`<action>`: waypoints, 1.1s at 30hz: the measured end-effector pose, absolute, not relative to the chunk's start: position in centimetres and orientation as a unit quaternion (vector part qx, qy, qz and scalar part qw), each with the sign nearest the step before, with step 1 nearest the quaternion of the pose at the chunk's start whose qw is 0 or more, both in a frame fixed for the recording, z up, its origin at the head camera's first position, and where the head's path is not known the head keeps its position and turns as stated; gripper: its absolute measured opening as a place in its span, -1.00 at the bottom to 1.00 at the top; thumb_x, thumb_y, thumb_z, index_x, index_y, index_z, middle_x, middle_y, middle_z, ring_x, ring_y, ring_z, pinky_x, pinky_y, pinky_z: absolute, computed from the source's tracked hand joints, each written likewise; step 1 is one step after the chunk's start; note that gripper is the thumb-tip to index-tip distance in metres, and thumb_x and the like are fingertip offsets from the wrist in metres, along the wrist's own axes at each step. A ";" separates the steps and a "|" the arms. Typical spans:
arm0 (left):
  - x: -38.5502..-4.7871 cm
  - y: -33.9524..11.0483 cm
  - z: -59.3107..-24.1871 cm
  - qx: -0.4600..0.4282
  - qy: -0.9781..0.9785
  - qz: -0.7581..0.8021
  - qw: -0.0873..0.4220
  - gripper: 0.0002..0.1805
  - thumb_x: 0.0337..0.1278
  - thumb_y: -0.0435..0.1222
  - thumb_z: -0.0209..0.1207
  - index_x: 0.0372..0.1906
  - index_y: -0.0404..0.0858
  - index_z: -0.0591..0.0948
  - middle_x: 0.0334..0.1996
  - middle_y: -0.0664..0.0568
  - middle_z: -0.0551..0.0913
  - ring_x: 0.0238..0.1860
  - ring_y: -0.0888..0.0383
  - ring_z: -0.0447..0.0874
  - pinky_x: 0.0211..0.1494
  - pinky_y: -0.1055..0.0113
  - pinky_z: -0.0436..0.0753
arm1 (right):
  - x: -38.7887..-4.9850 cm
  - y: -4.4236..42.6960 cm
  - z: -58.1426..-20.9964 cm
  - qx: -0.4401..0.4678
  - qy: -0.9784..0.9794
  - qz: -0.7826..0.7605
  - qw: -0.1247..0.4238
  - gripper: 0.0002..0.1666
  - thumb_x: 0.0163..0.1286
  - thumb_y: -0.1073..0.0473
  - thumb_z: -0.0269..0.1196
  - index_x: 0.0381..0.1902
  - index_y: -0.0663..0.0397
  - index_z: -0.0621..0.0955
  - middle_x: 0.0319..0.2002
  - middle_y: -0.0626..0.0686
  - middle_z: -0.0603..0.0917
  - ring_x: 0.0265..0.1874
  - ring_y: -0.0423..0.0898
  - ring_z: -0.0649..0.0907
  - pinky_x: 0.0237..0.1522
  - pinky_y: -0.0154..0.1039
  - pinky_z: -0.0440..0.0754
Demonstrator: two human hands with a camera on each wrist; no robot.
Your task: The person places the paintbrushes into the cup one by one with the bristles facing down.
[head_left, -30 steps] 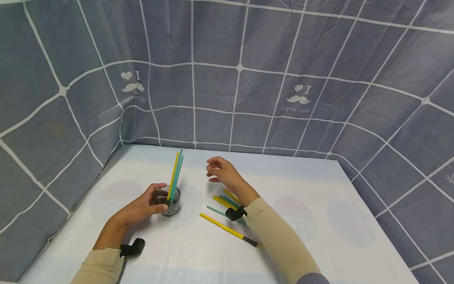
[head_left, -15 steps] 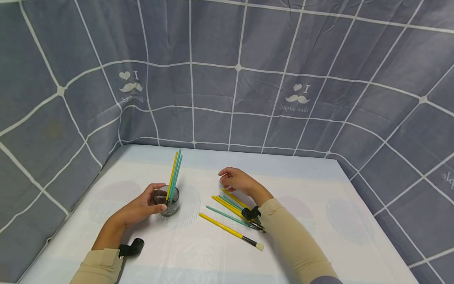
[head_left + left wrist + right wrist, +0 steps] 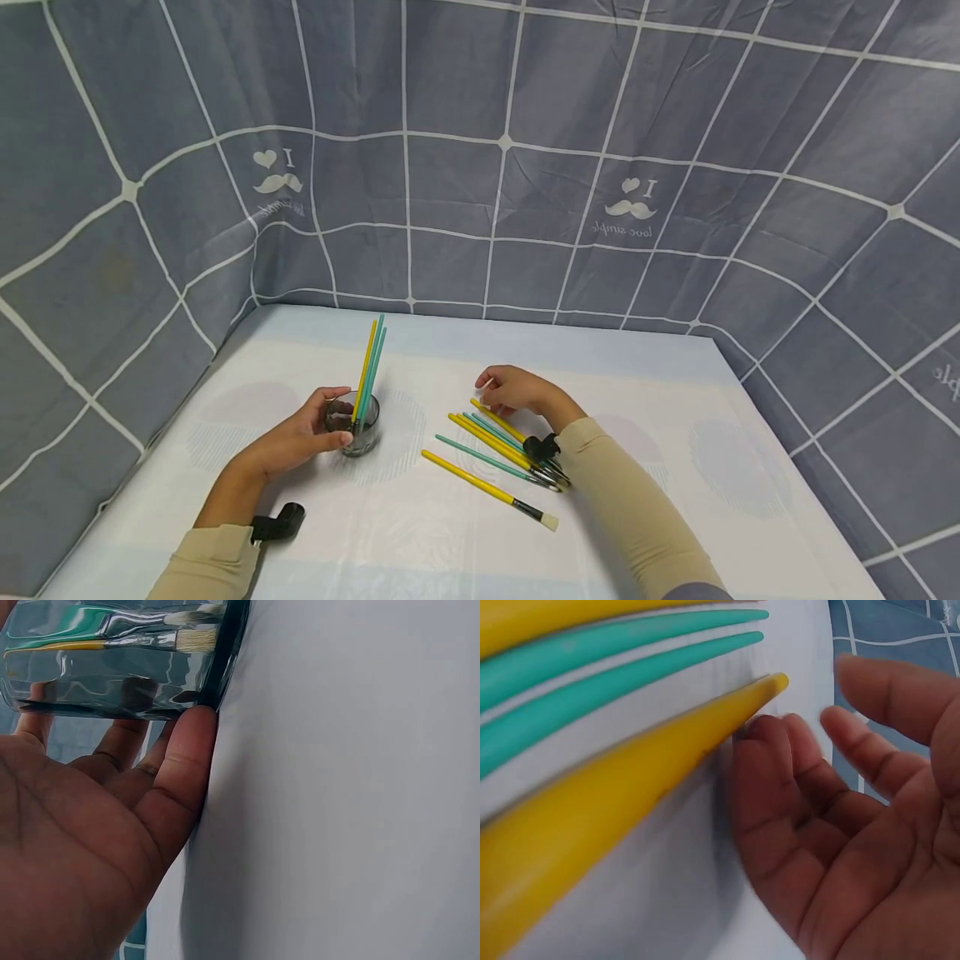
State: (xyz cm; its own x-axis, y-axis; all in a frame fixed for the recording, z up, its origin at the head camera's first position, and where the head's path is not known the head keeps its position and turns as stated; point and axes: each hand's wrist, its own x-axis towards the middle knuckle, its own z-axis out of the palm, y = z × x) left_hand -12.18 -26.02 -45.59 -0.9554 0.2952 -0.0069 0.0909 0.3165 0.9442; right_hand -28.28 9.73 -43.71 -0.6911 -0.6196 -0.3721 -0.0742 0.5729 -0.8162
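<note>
My left hand [image 3: 296,442] grips a clear drinking glass [image 3: 366,446], thumb and fingers around its side. One yellow paintbrush [image 3: 364,371] and a couple of green paintbrushes [image 3: 377,358] lean in it, handles up; their bristles [image 3: 196,640] show through the wall in the left wrist view. My right hand [image 3: 521,390] is low over the table at the handle tip of a yellow paintbrush [image 3: 630,787]. Its fingers are loosely bent beside that tip, and the thumb stands apart. Whether a fingertip touches the handle is hard to tell.
Several more yellow and green paintbrushes [image 3: 491,444] lie in a loose fan under the right wrist. A yellow flat paintbrush [image 3: 472,479] lies apart, nearer the front. A pale cloth covers the table [image 3: 360,533]; a grey checked curtain [image 3: 450,183] hangs behind it.
My right hand has moved right and down from beside the glass to the far handle tips of the lying paintbrushes. The left hand and glass stay in place.
</note>
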 end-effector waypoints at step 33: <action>-12.2 -25.8 -45.5 0.112 0.814 0.563 0.086 -0.17 0.27 -0.31 0.28 0.47 -0.35 0.05 0.23 -0.34 0.40 0.22 -0.20 0.39 0.10 0.44 0.40 | -28.9 9.3 -44.6 -0.231 0.827 -0.363 0.361 -0.77 0.38 0.40 0.22 -0.05 0.07 0.56 -0.41 0.05 0.49 -0.60 -0.10 0.40 -0.51 -0.27 0.42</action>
State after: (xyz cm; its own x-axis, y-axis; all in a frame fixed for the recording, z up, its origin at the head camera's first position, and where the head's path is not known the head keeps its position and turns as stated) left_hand -12.16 -25.84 -45.46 -0.9601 0.2794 -0.0128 0.0867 0.3406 0.9362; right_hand -28.89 9.34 -44.60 -0.6327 -0.6450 -0.4285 -0.1209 0.6288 -0.7681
